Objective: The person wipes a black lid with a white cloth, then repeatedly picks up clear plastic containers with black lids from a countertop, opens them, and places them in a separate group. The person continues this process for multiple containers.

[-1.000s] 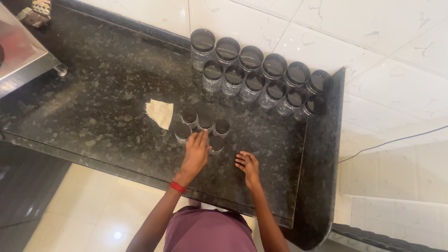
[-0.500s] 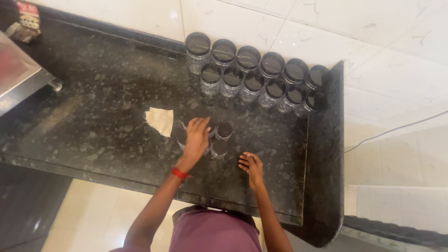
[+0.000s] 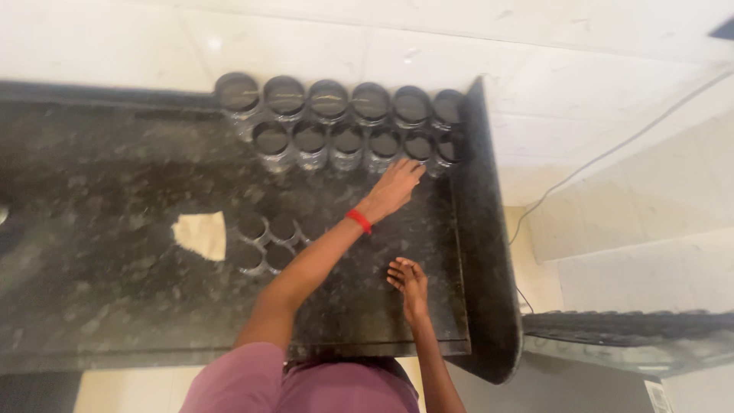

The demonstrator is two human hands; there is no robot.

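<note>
The left hand (image 3: 394, 187) reaches across the dark stone surface (image 3: 115, 176) with its fingers stretched out and open. The fingertips are just beside the front row of glass jars (image 3: 359, 141) by the wall. The right hand (image 3: 409, 281) rests flat on the surface, open and holding nothing. Four small jars (image 3: 264, 241) stand beside a scrap of paper (image 3: 202, 235).

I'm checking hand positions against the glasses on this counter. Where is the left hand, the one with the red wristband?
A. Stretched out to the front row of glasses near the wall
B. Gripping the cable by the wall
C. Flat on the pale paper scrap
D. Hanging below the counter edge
A: the left hand reaches up to the front row of glasses, fingertips by the right-hand ones, far from the paper scrap.
</note>
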